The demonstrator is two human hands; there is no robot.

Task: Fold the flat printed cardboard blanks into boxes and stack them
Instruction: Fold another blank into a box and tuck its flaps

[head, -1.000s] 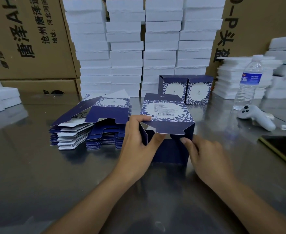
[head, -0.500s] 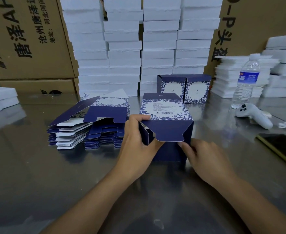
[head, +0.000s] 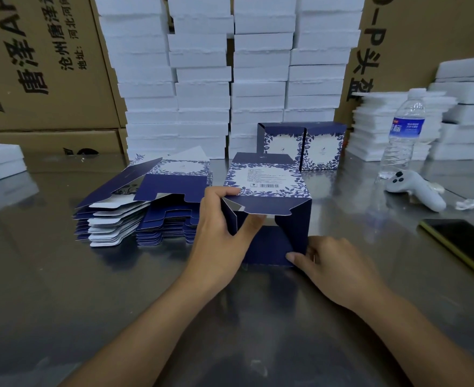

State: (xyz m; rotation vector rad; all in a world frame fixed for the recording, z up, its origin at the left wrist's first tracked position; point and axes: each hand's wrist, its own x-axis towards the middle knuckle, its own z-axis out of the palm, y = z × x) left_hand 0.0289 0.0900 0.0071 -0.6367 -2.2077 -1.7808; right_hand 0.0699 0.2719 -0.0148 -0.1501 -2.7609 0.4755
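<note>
A half-folded blue-and-white printed box (head: 268,188) lies on its side on the steel table, open end toward me, its flaps partly folded in. My left hand (head: 222,233) grips its left edge, thumb inside the opening. My right hand (head: 333,266) pinches the bottom flap at the box's lower right corner. A pile of flat printed blanks (head: 143,202) lies to the left of the box. Two finished boxes (head: 303,145) stand side by side behind it.
White foam trays (head: 230,65) are stacked high at the back, with more at the right (head: 384,127) and far left. A water bottle (head: 403,129), a white controller (head: 414,189) and a dark phone (head: 465,244) lie at the right. Brown cartons (head: 34,65) line the wall.
My right hand has slid down from the box's right side to its lower right corner and taken the bottom flap. The top flap has folded further over the opening.
</note>
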